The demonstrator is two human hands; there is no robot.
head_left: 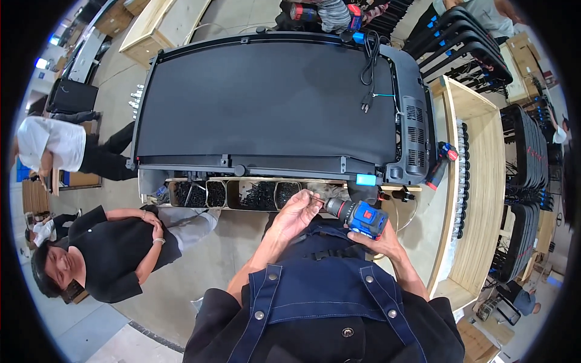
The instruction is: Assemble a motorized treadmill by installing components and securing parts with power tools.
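Note:
A blue and black cordless drill (366,219) lies sideways in front of my chest, gripped by my right hand (380,243). Its nose points left, toward my left hand (298,215). There the fingertips are pinched at the drill's thin bit (317,199); whether a screw is also between them is too small to tell. Beyond my hands stands a treadmill frame with a black belt (272,100) and a dark plastic motor cover (416,139). A black power cord (369,72) with its plug rests on the belt's right end.
Below the treadmill's near edge, an open tray (230,202) holds black screws in several compartments. A red and black power tool (442,164) is by a wooden crate (451,242) at right. A person in black (121,251) stands close on the left; another person in white (54,145) is behind.

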